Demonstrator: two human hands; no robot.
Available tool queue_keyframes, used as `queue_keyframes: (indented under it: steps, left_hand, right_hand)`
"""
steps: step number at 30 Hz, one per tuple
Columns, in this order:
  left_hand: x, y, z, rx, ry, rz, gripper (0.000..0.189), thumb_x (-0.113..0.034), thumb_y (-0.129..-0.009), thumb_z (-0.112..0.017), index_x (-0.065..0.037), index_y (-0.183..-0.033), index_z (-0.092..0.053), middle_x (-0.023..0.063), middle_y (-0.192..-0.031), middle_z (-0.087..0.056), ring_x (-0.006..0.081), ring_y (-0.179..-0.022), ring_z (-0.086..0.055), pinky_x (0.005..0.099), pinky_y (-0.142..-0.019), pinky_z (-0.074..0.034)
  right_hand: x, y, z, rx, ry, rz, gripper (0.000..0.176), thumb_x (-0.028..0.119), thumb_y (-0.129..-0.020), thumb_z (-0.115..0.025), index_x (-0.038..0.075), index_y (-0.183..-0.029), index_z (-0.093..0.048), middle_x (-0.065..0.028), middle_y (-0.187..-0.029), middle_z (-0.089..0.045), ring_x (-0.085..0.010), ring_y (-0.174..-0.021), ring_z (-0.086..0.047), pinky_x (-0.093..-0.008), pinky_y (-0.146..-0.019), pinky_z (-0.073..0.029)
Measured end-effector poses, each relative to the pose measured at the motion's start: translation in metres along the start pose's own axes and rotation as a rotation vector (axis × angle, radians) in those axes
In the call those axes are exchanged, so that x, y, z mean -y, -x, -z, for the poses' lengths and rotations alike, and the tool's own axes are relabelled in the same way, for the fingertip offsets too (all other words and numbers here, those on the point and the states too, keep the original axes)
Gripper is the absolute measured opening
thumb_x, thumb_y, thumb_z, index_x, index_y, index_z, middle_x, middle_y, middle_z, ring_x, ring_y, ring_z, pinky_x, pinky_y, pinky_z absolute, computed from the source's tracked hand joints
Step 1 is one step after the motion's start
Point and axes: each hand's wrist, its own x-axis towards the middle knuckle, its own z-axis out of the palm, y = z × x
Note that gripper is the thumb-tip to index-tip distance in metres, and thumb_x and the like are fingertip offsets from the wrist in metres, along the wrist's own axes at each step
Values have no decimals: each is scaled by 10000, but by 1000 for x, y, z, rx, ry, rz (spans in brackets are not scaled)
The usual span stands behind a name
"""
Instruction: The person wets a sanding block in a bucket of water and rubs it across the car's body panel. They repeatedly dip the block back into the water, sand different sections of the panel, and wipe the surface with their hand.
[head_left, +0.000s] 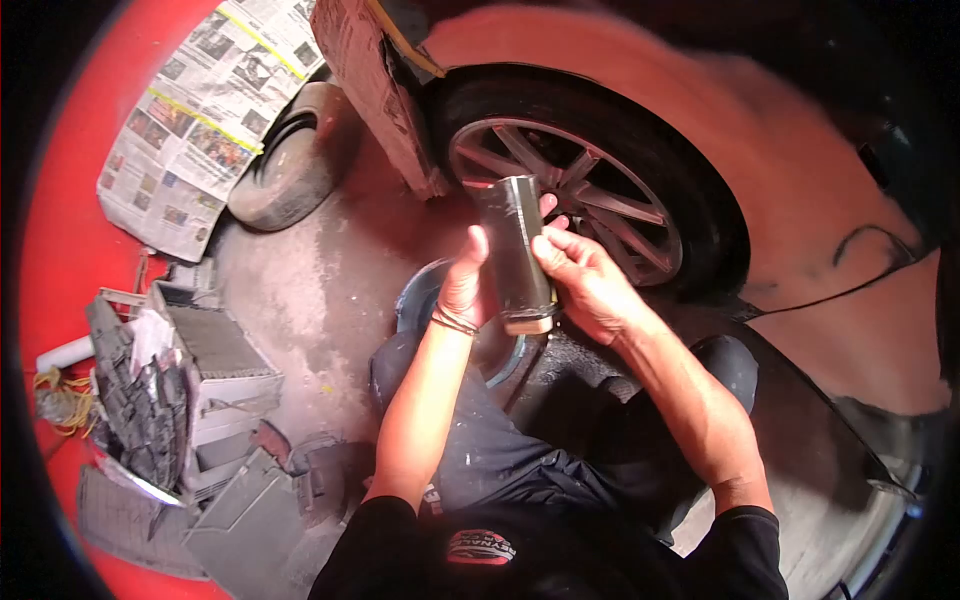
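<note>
A dark, shiny block-like piece with a tan lower end [520, 250] is held upright between both hands, in front of the car wheel. My left hand [467, 285] lies against its left side, thumb pointing up. My right hand [590, 285] grips its right edge, with the thumb on the near face and some fingertips showing behind it. Just below the piece is the rim of a blue-grey bucket [415, 300] between my knees. The silver-spoked wheel [590, 190] is right behind my right hand.
Car bodywork [800, 180] with dull patches curves around the wheel. A loose tire [295, 170] rests at the upper left beside newspaper sheets [190, 140]. Boxes [235, 390] and dark broken parts [140, 400] are piled at the left. A paper-covered panel [370, 90] stands by the wheel.
</note>
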Motion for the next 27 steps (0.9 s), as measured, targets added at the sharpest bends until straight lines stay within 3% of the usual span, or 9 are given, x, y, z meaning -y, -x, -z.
queue_keyframes:
  steps: [2,3,5,11,12,16,17,21,27]
  left_hand:
    - [-28,13,6,52,60,-158,1144,-747,-887,-769,-184,-1746,-267,182,-1694,-446,492,-1603,-318,650,-1297,-314]
    - [32,-10,-27,52,206,-196,1144,-739,-895,-766,-189,-1753,-247,175,-1684,-455,504,-1602,-316,679,-1294,-296]
    - [34,-19,-16,174,335,-288,1056,-715,-924,-753,-191,-1730,-316,168,-1644,-505,514,-1603,-307,714,-1287,-282]
    - [27,-18,-30,-154,0,-320,899,-676,-1002,-678,-23,-1591,-492,184,-1511,-608,413,-1533,-468,601,-1316,-330]
    - [21,-25,-32,-150,47,-400,855,-652,-1039,-637,22,-1550,-515,199,-1457,-644,360,-1423,-589,546,-1295,-389]
    - [-39,-67,-35,-673,-248,-596,498,-389,-1117,-656,-38,-1464,-587,117,-1337,-707,240,-1210,-701,424,-1079,-582]
    - [-49,-83,-32,-792,-328,-667,437,-328,-1099,-710,-49,-1422,-616,97,-1279,-729,219,-1165,-710,402,-1038,-591]
    - [-45,-150,-31,-899,-489,-1019,173,-212,-1027,-813,-64,-1075,-738,-19,-951,-697,71,-835,-618,277,-761,-516]
    - [-1,-183,-64,-1149,-1082,-1192,481,-157,-1036,-722,51,-1459,-627,259,-1285,-652,405,-1221,-643,467,-1089,-498]
  right_hand:
    - [-35,-25,-19,107,-167,-21,349,296,-1116,-687,16,-1325,-708,-60,-1254,-760,-140,-1177,-687,-347,-1097,-514]
    - [-8,10,31,100,-168,-84,341,303,-1115,-690,19,-1301,-724,-56,-1292,-746,-140,-1197,-675,-344,-1098,-506]
    - [-4,-2,33,154,-247,-111,350,301,-1119,-684,10,-1308,-725,-44,-1316,-730,-142,-1216,-663,-350,-1113,-495]
    - [19,-22,43,148,-410,-235,378,322,-1132,-661,-11,-1294,-739,-39,-1281,-730,-129,-1151,-682,-318,-1009,-546]
    - [20,-29,42,70,-213,-186,416,374,-1144,-631,-7,-1255,-757,-21,-1170,-753,-114,-1058,-702,-313,-931,-574]
    - [40,-34,51,-133,1353,249,314,337,-1068,-674,36,-1115,-748,-240,-1064,-770,-445,-977,-752,-557,-844,-592]
    - [34,-33,57,-151,1574,298,293,302,-1050,-701,46,-1180,-761,-190,-1031,-803,-394,-1001,-776,-509,-877,-601]
    - [38,-18,46,12,1493,172,300,260,-1015,-727,22,-1195,-745,-225,-1067,-791,-419,-1010,-768,-517,-880,-598]
    - [43,15,42,-10,1670,82,263,178,-992,-711,8,-1191,-734,-259,-1106,-767,-469,-1028,-741,-535,-895,-587]
